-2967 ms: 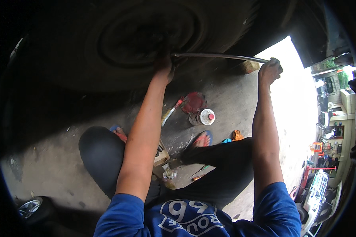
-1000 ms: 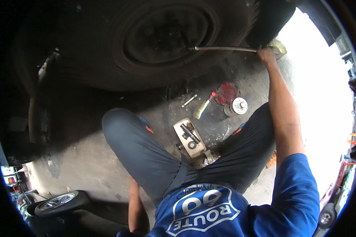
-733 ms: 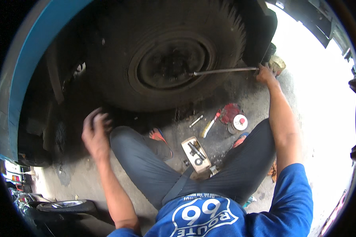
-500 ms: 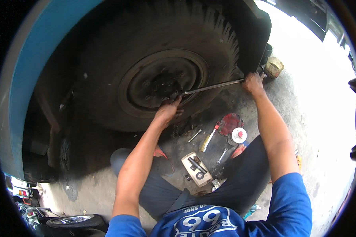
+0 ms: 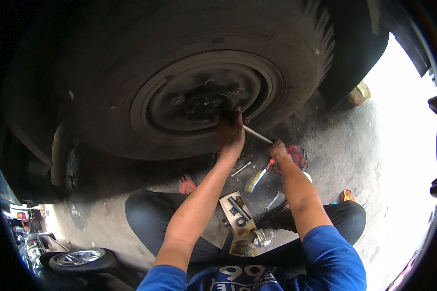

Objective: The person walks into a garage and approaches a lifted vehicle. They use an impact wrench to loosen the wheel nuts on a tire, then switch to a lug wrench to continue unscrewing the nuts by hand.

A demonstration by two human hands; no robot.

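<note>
Long, thin metal wrench bar (image 5: 257, 134) was held between both hands in front of a large, dusty black truck tyre (image 5: 286, 43) on its dark steel rim (image 5: 262, 72). The bar's inner end was pressed by the left hand (image 5: 229, 133) against the hub at the middle of the rim, the fingers being folded over that end. The outer end was clamped in the right hand (image 5: 278, 149), which was closed around it just below the rim's lower right edge.

On the concrete floor (image 5: 344, 150) beneath the hands, a yellow-bristled brush with a red handle (image 5: 257, 177) was laid beside a small loose metal tool (image 5: 241, 169). A round red container (image 5: 296, 155) was seen just behind the right wrist. Nearer the crossed legs, a flat pale tray (image 5: 228, 203) carrying dark sockets was placed, with a silver spanner (image 5: 274, 200) just to its right. A bare alloy wheel (image 5: 77, 258) was lying near the lower left corner of the floor.
</note>
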